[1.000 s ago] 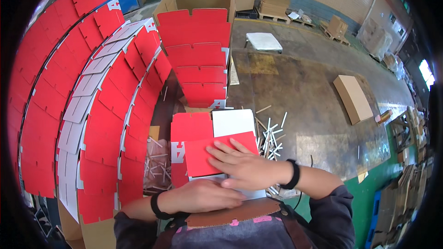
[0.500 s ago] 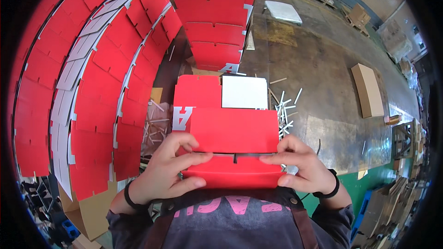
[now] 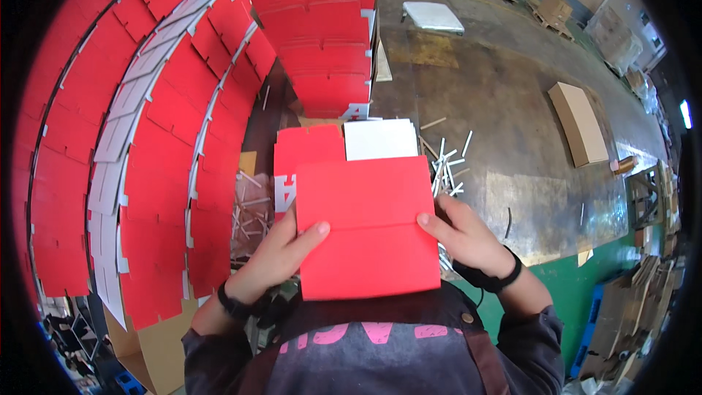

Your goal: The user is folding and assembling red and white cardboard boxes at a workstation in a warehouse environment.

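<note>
A red cardboard carton [image 3: 369,263] is in front of my chest, its broad red face up, with a crease running across the middle. At its left edge, my left hand [image 3: 281,247] grips the board with the thumb on top near the crease. My right hand [image 3: 469,232] grips the opposite edge in the same way, its thumb also on the face. The other fingers of both hands are partly hidden behind the carton. Just beyond it lie red cardboard pieces [image 3: 311,145] with a white letter and, beside them, a white cardboard piece [image 3: 380,139].
Tall stacks of red flat cartons [image 3: 161,219] stand on my left, another red stack [image 3: 322,51] straight ahead. White offcut strips [image 3: 446,168] litter the floor right of the work spot. Farther right are a brown carton [image 3: 578,124] and piled cardboard [image 3: 621,329].
The slotted front opening between my fingertips no longer shows; the carton's closed, creased face is now up. My hands have moved from the slot to the carton's two sides.
</note>
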The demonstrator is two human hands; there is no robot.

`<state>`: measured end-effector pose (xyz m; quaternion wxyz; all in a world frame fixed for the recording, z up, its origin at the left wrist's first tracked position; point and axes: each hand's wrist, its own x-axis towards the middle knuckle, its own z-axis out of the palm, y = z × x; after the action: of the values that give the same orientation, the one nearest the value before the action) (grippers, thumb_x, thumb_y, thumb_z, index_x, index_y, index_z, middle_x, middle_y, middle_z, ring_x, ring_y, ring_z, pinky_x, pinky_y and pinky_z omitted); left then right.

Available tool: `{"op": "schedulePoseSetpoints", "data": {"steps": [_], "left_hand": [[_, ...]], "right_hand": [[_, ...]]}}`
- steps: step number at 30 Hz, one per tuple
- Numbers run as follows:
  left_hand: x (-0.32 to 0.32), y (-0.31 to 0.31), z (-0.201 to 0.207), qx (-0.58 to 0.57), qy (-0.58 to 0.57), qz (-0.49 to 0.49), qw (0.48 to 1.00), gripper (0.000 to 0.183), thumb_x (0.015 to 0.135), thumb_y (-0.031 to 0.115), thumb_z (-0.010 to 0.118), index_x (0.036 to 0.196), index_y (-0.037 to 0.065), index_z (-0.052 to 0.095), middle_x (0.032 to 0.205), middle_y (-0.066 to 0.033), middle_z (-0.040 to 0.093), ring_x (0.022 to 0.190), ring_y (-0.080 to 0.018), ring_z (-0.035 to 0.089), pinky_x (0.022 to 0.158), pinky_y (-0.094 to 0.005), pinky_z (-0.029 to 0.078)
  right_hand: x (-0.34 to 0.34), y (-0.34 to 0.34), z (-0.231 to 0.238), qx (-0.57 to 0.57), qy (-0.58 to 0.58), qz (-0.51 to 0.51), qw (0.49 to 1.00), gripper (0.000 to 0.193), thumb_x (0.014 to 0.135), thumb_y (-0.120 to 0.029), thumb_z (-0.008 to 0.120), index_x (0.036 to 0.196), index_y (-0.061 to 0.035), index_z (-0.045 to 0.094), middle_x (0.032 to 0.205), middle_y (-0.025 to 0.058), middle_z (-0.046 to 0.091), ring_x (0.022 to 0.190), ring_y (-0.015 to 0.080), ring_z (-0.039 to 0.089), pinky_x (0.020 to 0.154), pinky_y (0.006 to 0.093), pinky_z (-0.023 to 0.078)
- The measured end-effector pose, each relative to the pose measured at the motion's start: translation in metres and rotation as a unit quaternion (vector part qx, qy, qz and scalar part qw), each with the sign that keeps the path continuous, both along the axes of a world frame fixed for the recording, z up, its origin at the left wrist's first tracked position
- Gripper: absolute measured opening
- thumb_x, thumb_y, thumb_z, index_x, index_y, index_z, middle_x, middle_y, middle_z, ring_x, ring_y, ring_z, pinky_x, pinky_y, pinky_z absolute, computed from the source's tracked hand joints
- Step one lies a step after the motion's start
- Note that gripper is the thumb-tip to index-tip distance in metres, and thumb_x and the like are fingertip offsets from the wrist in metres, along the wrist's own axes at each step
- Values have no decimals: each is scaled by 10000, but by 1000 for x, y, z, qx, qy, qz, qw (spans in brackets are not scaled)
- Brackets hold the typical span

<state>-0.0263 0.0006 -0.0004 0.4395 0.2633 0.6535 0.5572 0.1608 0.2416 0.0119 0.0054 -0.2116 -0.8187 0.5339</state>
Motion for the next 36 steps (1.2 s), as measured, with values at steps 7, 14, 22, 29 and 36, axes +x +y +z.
{"op": "schedulePoseSetpoints", "data": {"steps": [7, 14, 22, 29, 36], "left_hand": [[-3, -66, 2, 179, -63, -76, 979, 875, 860, 220, 731, 1509, 32, 176, 1450, -120, 397, 1308, -221, 427, 1086, -382, 343], [28, -73, -110, 74, 113, 35, 990, 756, 940, 190, 604, 1517, 20, 145, 1468, -144, 386, 1302, -228, 444, 1057, -374, 380], [-21, -35, 18, -130, 636, -161, 743, 379, 798, 70, 565, 1174, 30, 596, 896, -160, 631, 742, -295, 667, 607, -390, 530], [-29, -16, 16, -151, 647, -275, 695, 127, 727, 47, 608, 853, 55, 623, 723, -145, 600, 691, -314, 661, 576, -410, 519], [-28, -37, -18, -16, 525, -79, 847, 267, 701, -46, 631, 945, 62, 643, 826, -172, 594, 746, -323, 644, 648, -405, 509]], "right_hand": [[21, -10, 30, -186, 206, -64, 959, 836, 958, -642, 368, 1425, 50, 323, 1266, 183, 552, 1156, 250, 568, 991, 375, 430], [20, -33, -78, -60, 111, -16, 992, 594, 1030, -256, 424, 1508, -4, 178, 1348, 222, 494, 1200, 307, 550, 999, 377, 424], [-1, -4, 20, 407, 26, 196, 892, 602, 735, 12, 604, 1315, -133, 537, 1109, 153, 552, 947, 322, 611, 734, 391, 532], [9, -42, 35, 422, 136, 335, 832, 316, 747, -129, 610, 1057, -79, 647, 942, 57, 590, 950, 209, 554, 860, 352, 436], [13, -49, -7, 428, 133, 304, 840, 184, 729, -252, 721, 846, -116, 679, 637, -17, 556, 732, 177, 552, 631, 330, 446]]}}
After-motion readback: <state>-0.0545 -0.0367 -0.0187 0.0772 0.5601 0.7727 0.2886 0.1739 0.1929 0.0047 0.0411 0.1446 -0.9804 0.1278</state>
